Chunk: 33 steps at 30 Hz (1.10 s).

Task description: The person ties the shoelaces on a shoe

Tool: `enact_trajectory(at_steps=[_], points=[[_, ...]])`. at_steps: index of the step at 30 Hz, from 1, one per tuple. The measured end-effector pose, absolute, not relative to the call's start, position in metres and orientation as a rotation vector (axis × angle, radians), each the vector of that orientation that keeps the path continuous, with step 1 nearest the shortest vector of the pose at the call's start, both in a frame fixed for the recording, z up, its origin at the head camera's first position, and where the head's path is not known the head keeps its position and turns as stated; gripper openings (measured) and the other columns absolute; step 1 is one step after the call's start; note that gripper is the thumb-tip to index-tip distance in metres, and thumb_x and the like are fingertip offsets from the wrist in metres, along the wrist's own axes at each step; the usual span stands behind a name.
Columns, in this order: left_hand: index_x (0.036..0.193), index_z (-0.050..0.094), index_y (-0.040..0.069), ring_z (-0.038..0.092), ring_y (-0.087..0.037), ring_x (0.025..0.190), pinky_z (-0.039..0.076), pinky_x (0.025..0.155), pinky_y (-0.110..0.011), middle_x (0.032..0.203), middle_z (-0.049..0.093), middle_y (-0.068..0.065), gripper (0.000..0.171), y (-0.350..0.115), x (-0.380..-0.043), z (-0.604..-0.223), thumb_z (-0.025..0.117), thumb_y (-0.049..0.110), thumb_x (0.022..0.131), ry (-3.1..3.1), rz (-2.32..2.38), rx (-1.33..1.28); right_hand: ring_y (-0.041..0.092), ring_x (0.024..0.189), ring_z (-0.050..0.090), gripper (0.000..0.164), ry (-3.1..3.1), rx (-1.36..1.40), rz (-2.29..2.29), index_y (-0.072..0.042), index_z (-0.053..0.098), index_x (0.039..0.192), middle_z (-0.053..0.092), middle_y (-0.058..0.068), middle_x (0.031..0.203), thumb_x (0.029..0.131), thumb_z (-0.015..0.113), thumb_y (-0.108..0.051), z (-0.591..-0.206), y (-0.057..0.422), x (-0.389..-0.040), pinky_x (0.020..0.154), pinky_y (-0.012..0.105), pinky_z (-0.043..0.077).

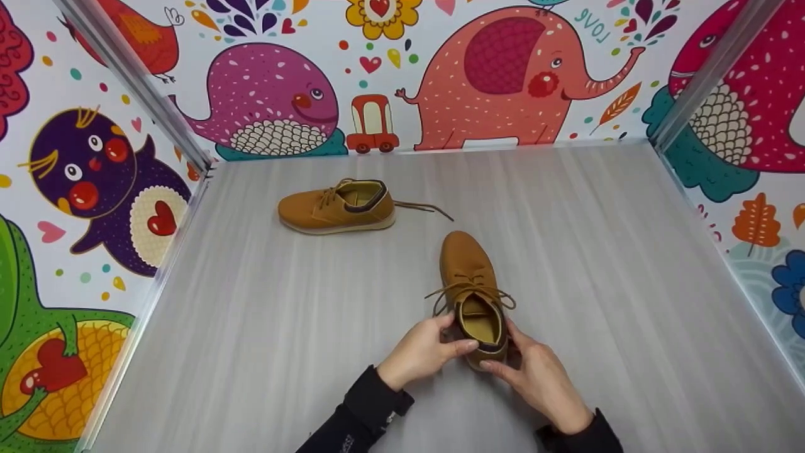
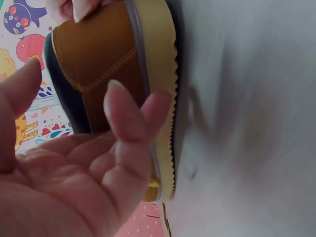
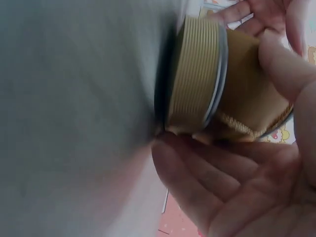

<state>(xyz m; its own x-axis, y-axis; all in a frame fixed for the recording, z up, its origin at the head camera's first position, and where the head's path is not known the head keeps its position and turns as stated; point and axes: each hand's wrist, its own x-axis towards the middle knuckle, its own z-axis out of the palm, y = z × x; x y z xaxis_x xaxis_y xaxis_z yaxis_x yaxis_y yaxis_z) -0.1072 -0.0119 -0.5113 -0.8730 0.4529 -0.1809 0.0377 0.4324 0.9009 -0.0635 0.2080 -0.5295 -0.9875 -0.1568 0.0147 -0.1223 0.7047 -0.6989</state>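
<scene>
A tan lace-up shoe points away from me, its heel toward my hands and its laces lying in loops across the front. My right hand grips the heel, thumb on the back and fingers along the right side; in the right wrist view its fingertips are down at the sole's edge. On the left side, my left hand has loosely bent fingers against the shoe's side, with the thumb apart from it near the collar. A matching shoe lies farther off, toe to the left.
The second shoe's lace trails to the right over the grey wood-look surface. White panels with cartoon animals, such as an elephant, stand at the back, left and right. Metal posts mark the corners.
</scene>
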Motion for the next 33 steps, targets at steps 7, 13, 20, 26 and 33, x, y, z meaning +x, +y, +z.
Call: enact_trajectory(at_steps=[7,13,20,26,33], points=[[0.142,0.05,-0.002,0.047,-0.026,0.131,0.039,0.106,-0.041,0.14,0.054,-0.015,0.063,0.003,-0.12,-0.511,0.067,0.036,0.095,2.337,1.429,0.391,0.042,0.111,0.06,0.091,2.909,-0.182,-1.162,0.014,0.04,0.142,0.056,0.032,0.13,0.079,0.083,-0.037,-0.531,0.208,-0.074,0.09,0.051,0.049],[0.135,0.058,0.003,0.055,-0.017,0.12,0.043,0.101,-0.038,0.129,0.063,-0.01,0.048,0.018,-0.14,-0.511,0.066,0.03,0.096,2.311,1.483,0.383,0.043,0.11,0.06,0.089,2.908,-0.183,-1.155,0.013,0.037,0.144,0.056,0.033,0.128,0.081,0.082,-0.031,-0.527,0.217,-0.093,0.089,0.052,0.049],[0.133,0.061,0.005,0.059,-0.012,0.102,0.048,0.09,-0.031,0.121,0.066,-0.007,0.043,0.037,-0.173,-0.506,0.067,0.028,0.096,2.327,1.454,0.359,0.043,0.1,0.064,0.082,2.964,-0.249,-1.11,0.013,0.043,0.141,0.063,0.033,0.115,0.081,0.083,-0.026,-0.524,0.232,-0.127,0.083,0.052,0.05],[0.129,0.062,0.003,0.061,-0.013,0.091,0.05,0.081,-0.027,0.112,0.068,-0.005,0.04,0.055,-0.209,-0.505,0.066,0.027,0.097,2.369,1.397,0.356,0.041,0.093,0.065,0.075,2.992,-0.328,-1.061,0.009,0.048,0.139,0.067,0.03,0.106,0.081,0.082,-0.024,-0.522,0.246,-0.165,0.079,0.051,0.051],[0.126,0.063,0.003,0.061,-0.014,0.092,0.051,0.079,-0.027,0.109,0.067,-0.006,0.037,0.063,-0.246,-0.503,0.065,0.027,0.098,2.372,1.374,0.316,0.044,0.106,0.061,0.078,2.944,-0.319,-1.063,0.011,0.042,0.143,0.062,0.033,0.117,0.084,0.08,-0.025,-0.523,0.252,-0.203,0.089,0.053,0.048]])
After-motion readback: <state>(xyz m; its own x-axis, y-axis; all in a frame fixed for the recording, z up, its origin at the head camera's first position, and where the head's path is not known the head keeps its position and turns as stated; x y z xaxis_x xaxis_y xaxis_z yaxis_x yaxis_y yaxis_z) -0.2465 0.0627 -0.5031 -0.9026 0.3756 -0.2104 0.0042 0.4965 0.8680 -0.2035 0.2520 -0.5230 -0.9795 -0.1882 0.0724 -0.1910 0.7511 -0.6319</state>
